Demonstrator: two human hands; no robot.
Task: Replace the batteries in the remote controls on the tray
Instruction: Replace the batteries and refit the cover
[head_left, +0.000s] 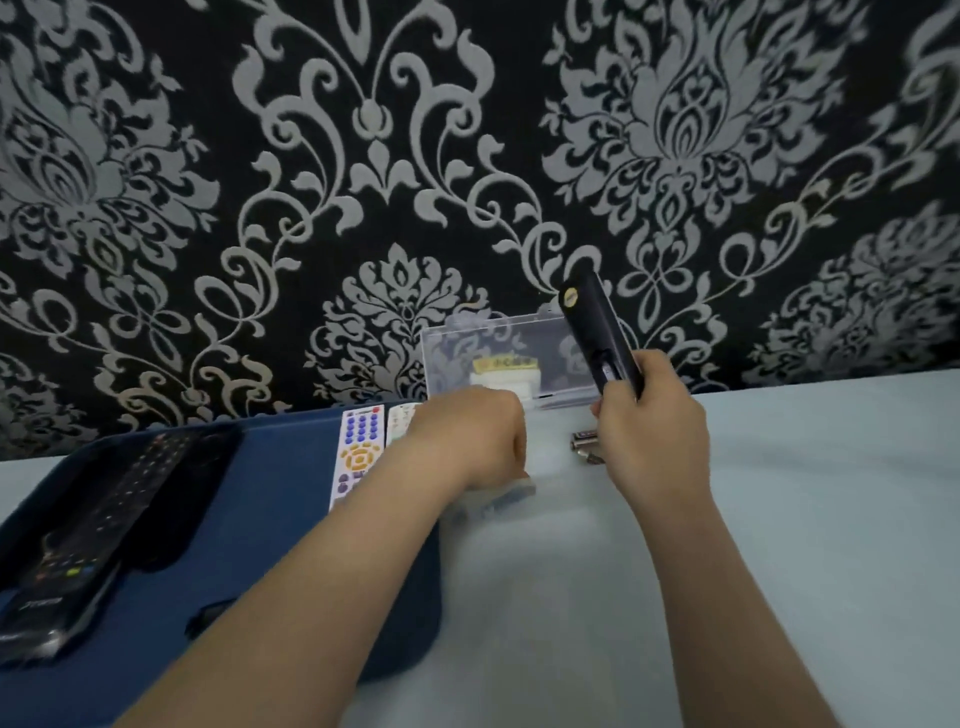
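Your right grip (652, 431) clasps the black remote (597, 327) right of centre, its yellow sticker (570, 297) unreadable; your left grip (467, 436) is curled at centre, hold unclear; batteries (584, 442) lie on the desk (779, 493) between them; tray (291, 467) lower left.

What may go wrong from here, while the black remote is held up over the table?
1. The right grip holds the black remote only by its lower end, tilted; it might slip and drop.
2. The loose batteries lie on the table right beside that grip; a nudge could roll them away, and used and fresh ones may then get mixed up.
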